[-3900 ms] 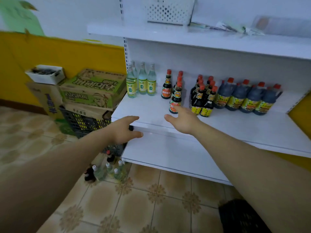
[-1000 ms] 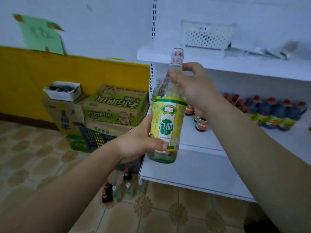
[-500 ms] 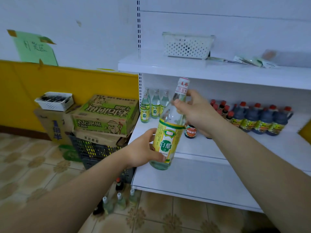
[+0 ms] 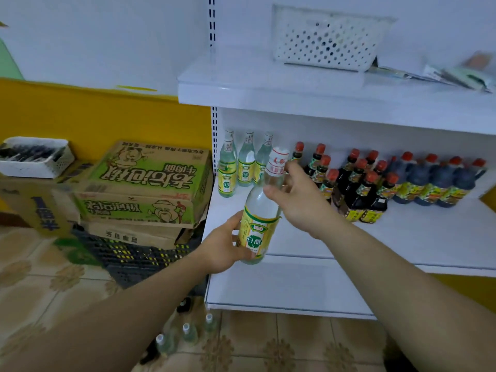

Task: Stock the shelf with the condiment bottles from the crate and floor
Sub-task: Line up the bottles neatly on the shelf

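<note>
Left hand [image 4: 222, 248] wraps the labelled lower body of a clear bottle [image 4: 259, 224], and right hand [image 4: 298, 200] curls round its neck under the white cap. The bottle leans slightly at the shelf [image 4: 402, 237] front edge, near the left corner. Matching bottles [image 4: 245, 162] stand at the back left corner, with dark bottles [image 4: 359, 189] along the back.

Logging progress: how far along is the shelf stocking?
Done: white vinegar bottles and dark sauce bottles stand on the middle shelf. In hand: another vinegar bottle, left hand gripping its base, right hand at its neck. Left: several loose bottles on the floor beside the black crate.
</note>
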